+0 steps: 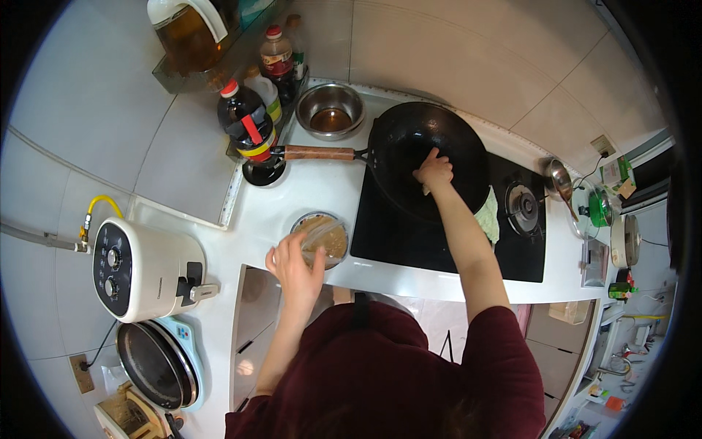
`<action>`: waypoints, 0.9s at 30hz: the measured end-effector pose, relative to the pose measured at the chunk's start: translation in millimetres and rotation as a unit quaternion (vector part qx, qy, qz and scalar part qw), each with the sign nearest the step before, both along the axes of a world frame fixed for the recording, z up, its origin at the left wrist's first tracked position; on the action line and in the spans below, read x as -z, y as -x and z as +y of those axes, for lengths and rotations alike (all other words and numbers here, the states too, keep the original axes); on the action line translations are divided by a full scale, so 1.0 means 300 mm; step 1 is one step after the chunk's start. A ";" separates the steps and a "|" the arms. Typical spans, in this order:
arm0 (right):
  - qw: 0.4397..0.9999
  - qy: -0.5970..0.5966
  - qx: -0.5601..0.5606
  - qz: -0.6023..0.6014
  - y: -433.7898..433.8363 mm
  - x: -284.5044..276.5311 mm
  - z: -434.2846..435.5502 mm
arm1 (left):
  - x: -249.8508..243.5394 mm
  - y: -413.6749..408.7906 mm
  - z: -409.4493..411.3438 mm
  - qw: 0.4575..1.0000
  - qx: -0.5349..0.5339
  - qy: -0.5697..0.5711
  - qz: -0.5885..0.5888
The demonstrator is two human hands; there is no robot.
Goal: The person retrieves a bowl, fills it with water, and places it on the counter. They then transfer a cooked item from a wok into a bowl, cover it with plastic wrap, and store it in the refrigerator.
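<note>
My left hand (pixel 299 266) is at the counter's front, its fingers and thumb around a crumpled piece of clear plastic film (pixel 323 231). Beneath the film sits a round bowl (pixel 344 249) with a patterned rim and light-brown contents. Over the inside of a black wok (pixel 397 134) hangs my right hand (pixel 436 171), fingers bent. Something small and pale shows at its lower edge; whether it is held cannot be made out. The wok rests on the left side of a black glass gas hob (pixel 406 241), its wooden handle (pixel 320 153) pointing left.
A steel bowl (pixel 330 104) with brown liquid stands behind the wok handle, near sauce bottles (pixel 247 123). A light-green cloth (pixel 487 222) lies by the wok's right edge, left of a bare burner (pixel 521 202). An air fryer (pixel 151 269) and pans (pixel 153 365) occupy the left counter.
</note>
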State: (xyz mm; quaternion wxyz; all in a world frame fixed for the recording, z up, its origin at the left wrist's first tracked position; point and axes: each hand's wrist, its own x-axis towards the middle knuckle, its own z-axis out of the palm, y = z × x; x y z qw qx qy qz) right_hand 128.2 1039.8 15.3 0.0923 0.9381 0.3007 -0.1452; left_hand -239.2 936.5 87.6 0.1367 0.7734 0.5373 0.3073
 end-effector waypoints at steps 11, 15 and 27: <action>0.976 -0.146 0.028 0.158 -0.183 0.022 -0.117 | 0.092 0.110 -0.111 0.998 0.000 0.056 0.005; 0.828 -0.325 0.111 0.442 -0.141 -0.105 -0.182 | 0.084 0.119 -0.121 0.998 0.013 0.055 0.008; 0.577 -0.506 0.023 0.641 0.261 -0.296 -0.359 | 0.184 0.057 -0.142 0.982 0.127 -0.067 0.125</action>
